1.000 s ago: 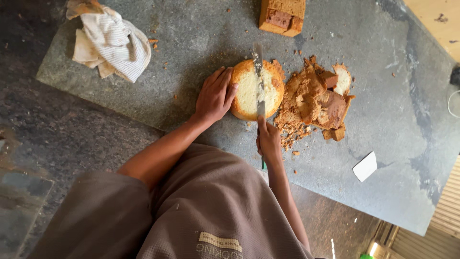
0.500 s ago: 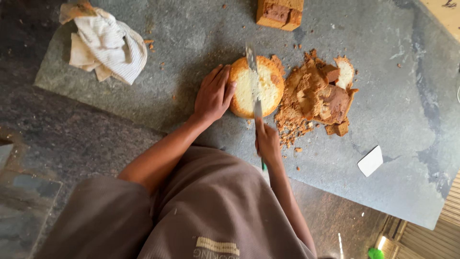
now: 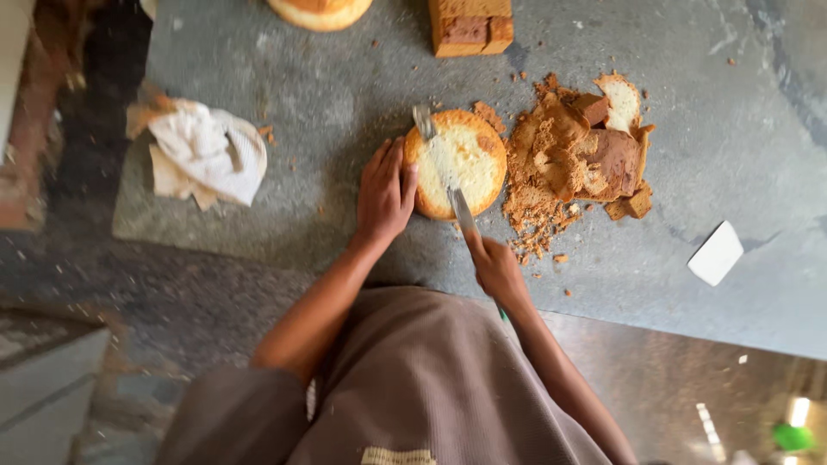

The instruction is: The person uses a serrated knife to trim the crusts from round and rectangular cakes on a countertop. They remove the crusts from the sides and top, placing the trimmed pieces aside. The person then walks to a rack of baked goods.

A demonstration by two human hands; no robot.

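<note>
The round sponge cake (image 3: 457, 164) sits on the grey stone counter (image 3: 345, 86), cut face up. A long knife (image 3: 448, 176) lies across its top. The right hand (image 3: 497, 269) is closed around the handle, near the counter's front edge. The left hand (image 3: 384, 194) rests flat, fingers together, against the cake's left side. Just right lies a heap of brown crust trimmings (image 3: 577, 159); a crumpled cloth (image 3: 205, 155), perhaps with paper under it, lies well left.
</note>
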